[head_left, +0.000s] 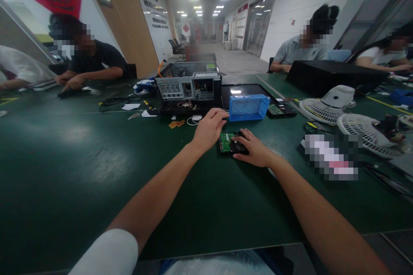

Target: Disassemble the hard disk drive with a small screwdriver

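A hard drive with a green circuit board [226,141] lies board side up on the dark green table [155,172]. My right hand [253,148] rests on its right part, fingers spread over the black case and the board's edge. Just beyond the drive's left side is my left hand [211,128], raised with its fingers pinched together near the blue plastic tray; what they hold, if anything, is too small to tell. The blue tray [248,108] stands behind the drive, its open side facing me.
Behind my left hand stands an opened computer case [189,88]. A flat black panel [241,90] lies behind the tray. White fan parts [322,105] and a black box [335,75] are on the right. Scraps and cables lie left of the case. Several people sit across the table.
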Demonstrator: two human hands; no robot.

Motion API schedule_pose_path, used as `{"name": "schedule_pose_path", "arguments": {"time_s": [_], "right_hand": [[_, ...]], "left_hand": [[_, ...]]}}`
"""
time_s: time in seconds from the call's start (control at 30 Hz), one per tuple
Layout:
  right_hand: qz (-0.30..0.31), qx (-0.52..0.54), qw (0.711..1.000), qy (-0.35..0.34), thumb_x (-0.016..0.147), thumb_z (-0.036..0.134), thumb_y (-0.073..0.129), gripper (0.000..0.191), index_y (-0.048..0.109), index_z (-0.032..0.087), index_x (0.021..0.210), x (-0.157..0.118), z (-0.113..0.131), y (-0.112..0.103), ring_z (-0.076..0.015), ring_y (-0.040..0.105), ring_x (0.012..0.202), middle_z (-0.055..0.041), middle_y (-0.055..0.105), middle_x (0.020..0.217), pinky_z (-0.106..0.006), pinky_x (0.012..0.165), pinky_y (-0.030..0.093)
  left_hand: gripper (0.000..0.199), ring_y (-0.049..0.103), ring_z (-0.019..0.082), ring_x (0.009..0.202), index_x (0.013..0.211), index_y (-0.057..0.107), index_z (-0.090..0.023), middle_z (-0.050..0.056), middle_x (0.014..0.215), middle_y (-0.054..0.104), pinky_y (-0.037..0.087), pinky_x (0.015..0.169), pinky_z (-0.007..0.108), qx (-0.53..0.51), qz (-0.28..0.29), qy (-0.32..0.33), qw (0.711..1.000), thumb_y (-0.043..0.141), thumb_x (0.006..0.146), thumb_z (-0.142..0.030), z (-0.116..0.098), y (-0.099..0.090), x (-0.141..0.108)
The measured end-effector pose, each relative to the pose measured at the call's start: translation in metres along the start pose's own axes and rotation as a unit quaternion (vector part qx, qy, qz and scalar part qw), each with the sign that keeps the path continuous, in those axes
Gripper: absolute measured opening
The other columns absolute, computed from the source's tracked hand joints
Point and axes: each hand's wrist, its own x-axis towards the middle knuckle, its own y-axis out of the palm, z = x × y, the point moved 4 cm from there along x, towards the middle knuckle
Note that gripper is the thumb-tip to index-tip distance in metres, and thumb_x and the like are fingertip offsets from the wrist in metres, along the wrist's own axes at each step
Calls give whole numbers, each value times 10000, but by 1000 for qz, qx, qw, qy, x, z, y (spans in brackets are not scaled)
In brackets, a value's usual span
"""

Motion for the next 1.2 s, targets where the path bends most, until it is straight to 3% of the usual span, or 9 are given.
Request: {"name": "schedule_pose_path", "arguments": {"time_s": [0.27, 0.47, 0.7, 0.9, 1.2], "right_hand": [[5, 2, 1000, 3, 845, 660, 630, 744, 470, 299, 1476, 0, -1, 1, -417, 153, 1525, -155, 217, 1654, -659, 1155, 254], [5, 0, 1000, 1, 847, 655, 631, 730, 480, 296, 1465, 1, 1, -1, -405, 164, 1526, -159, 231, 1648, -651, 1159, 254], [6, 3, 1000, 4, 847, 659, 632, 739, 472, 295, 1470, -1, 1, -2, -403, 161, 1527, -164, 229, 1648, -643, 1165, 244], [4, 3, 1000, 1, 852, 658, 628, 732, 472, 296, 1469, 0, 0, -1, -409, 156, 1526, -170, 223, 1649, -648, 1161, 246], [0, 9, 1000, -2, 850, 657, 629, 741, 475, 289, 1474, 0, -1, 0, -411, 161, 1523, -163, 219, 1652, -661, 1160, 238]], "left_hand": [[215, 692, 211, 1050, 1137, 603, -208, 76, 1194, 694, 575, 932, 388, -28, 7, -29, 999, 656, 929, -205, 4, 4, -1], [341, 710, 234, 998, 1061, 527, -222, 80, 1119, 712, 601, 845, 396, -68, -3, -65, 996, 776, 843, -306, 9, 8, -4], [217, 666, 210, 1002, 1060, 564, -217, 63, 1107, 664, 591, 816, 358, -37, -4, -62, 997, 700, 891, -213, 12, 4, -2], [240, 642, 183, 939, 1119, 608, -227, 54, 1125, 639, 579, 778, 323, -12, 9, -54, 998, 692, 895, -212, 5, -2, 0], [159, 635, 178, 921, 1053, 650, -210, 61, 1099, 622, 558, 808, 321, 24, -29, -62, 997, 692, 900, -215, 3, -6, 0]]}}
